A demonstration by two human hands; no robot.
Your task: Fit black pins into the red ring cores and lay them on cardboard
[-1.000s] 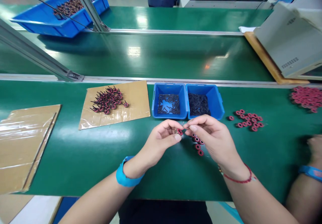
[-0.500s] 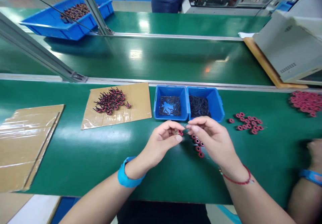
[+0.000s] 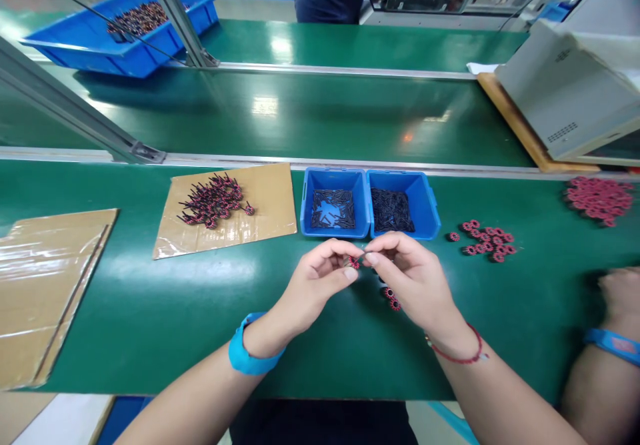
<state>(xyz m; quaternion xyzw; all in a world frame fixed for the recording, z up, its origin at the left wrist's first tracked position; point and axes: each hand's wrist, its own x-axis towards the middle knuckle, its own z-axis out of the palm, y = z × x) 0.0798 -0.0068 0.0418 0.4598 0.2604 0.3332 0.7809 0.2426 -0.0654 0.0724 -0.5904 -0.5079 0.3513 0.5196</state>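
My left hand [image 3: 317, 285] pinches a small red ring-shaped part [image 3: 353, 263] between thumb and forefinger. Right beside it, my right hand [image 3: 415, 278] has thumb and forefinger pressed together on something thin and dark at the ring; its exact shape is too small to tell. Several red rings [image 3: 391, 298] lie on the green table under my right hand, partly hidden. Just beyond my hands stand a left blue bin [image 3: 335, 231] and a right blue bin [image 3: 431, 215], both holding short dark sleeves. A cluster of red parts with dark sleeves [image 3: 215, 199] rests on cardboard [image 3: 270, 215].
Loose red rings [image 3: 487, 239] and a larger ring pile [image 3: 599, 198] lie to the right. Another person's hand [image 3: 623, 291] is at the right edge. More cardboard [image 3: 55, 285] lies left. Beyond a metal rail stand a blue tray [image 3: 110, 58] and a grey machine [image 3: 575, 91].
My right hand has closed in on the ring in my left hand, its fingertips now touching near it. The whole view has shifted slightly.
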